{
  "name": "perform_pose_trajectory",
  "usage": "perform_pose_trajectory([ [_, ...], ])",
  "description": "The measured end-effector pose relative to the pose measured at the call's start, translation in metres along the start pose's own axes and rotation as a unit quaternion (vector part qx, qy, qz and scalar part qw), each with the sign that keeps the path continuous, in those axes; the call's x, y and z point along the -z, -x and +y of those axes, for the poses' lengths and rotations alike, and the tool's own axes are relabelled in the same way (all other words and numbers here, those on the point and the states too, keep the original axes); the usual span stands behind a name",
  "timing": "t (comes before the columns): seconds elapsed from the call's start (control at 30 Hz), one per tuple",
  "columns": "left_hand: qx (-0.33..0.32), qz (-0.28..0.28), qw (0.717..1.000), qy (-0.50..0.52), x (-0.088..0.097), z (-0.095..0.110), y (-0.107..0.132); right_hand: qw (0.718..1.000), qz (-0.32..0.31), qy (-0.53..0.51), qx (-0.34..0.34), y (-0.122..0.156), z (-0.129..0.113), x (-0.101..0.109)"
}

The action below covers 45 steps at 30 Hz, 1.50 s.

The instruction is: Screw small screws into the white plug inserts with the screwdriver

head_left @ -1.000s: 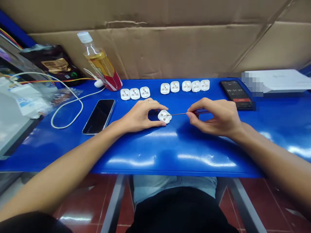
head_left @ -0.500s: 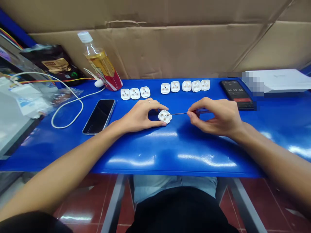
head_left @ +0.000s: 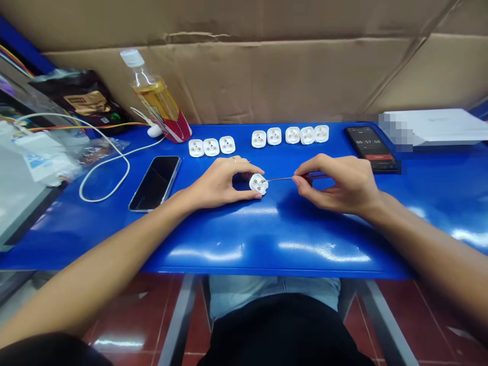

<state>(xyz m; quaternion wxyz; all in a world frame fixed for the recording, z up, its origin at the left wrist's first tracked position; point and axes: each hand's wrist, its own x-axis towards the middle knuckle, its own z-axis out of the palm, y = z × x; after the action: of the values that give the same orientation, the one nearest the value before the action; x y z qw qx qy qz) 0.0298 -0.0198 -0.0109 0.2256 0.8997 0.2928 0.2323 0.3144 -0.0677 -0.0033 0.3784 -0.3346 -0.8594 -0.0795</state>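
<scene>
Between the thumb and fingers of my left hand (head_left: 229, 183) is a white plug housing (head_left: 259, 185), its inner side with metal terminals facing up. My right hand (head_left: 337, 183) grips a screwdriver (head_left: 280, 179) by its dark handle, held nearly level. Its thin shaft points left, and the tip meets the right side of the housing near a terminal. Behind my hands stand more white plug housings in a row: a group of three (head_left: 211, 147) on the left, a pair (head_left: 274, 136) in the middle and another three (head_left: 307, 135) to the right.
A phone (head_left: 155, 183) lies left of my left hand, with a white cable (head_left: 86, 175) beyond it. A drink bottle (head_left: 160, 101) stands at the back left. To the right are a phone showing a timer (head_left: 369, 147) and a white box (head_left: 438, 126). Cardboard (head_left: 267, 81) lines the back.
The plug housing has turned slightly in my left fingers and shifted a little. The screwdriver stays against it; both hands hold almost the same place.
</scene>
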Motion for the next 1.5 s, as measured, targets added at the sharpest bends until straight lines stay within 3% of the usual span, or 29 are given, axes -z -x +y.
perform_pose_trajectory([
  [0.6,0.037,-0.025,0.999,0.020,0.0008,0.0017,-0.0006,1.000,-0.023,0.011,0.013,0.0020,0.0000,0.0007],
  [1.03,0.030,-0.017,0.999,0.029,0.0005,0.0028,-0.0007,0.996,-0.055,-0.063,-0.023,-0.0008,0.0003,0.0060],
  [1.5,-0.005,-0.016,0.999,0.042,-0.0003,0.0019,-0.0004,0.998,-0.030,-0.006,-0.049,0.0008,0.0002,0.0043],
])
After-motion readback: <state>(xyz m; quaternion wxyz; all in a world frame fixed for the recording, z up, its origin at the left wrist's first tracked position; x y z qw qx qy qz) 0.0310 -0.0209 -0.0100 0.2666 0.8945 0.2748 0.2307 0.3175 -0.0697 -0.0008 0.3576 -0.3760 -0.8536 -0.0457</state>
